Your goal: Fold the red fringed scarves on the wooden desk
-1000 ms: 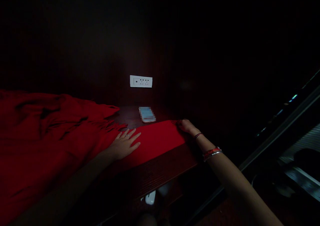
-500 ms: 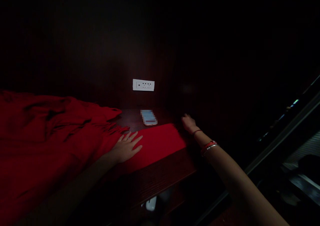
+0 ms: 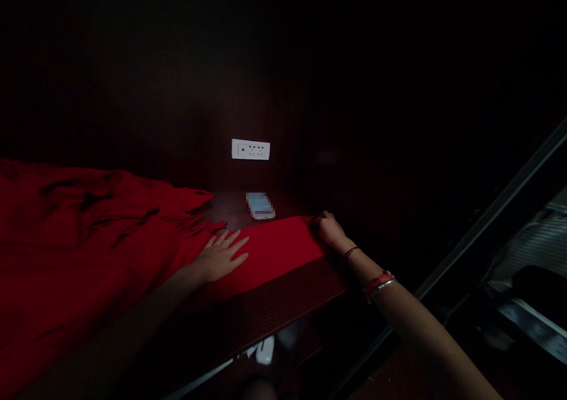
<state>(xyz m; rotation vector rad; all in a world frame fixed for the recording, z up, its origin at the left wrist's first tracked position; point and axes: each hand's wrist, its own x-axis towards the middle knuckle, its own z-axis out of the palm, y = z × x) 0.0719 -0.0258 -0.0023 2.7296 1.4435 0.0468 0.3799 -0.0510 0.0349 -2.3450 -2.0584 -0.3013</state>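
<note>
A folded red scarf (image 3: pixel 274 249) lies as a flat strip along a dark wooden shelf. More red cloth (image 3: pixel 110 228), loosely heaped and fringed at its edge, covers the left side. My left hand (image 3: pixel 219 258) rests palm down on the strip's left part, fingers spread, a ring on one finger. At the strip's far right end is my right hand (image 3: pixel 330 228), its fingers curled in at the scarf's edge; the fingertips are partly hidden in shadow. Just behind the strip lies a phone (image 3: pixel 260 205), its screen blurred out.
A white wall socket (image 3: pixel 250 149) is set in the dark back panel above the phone. Below the shelf's front edge (image 3: pixel 274 326) a white object (image 3: pixel 264 350) shows. A metal rail (image 3: pixel 469 264) slants along the right, with dim striped surfaces beyond it.
My right hand has come slightly down and now sits against the scarf's right end. My left hand stays spread on the cloth. The view has shifted a little.
</note>
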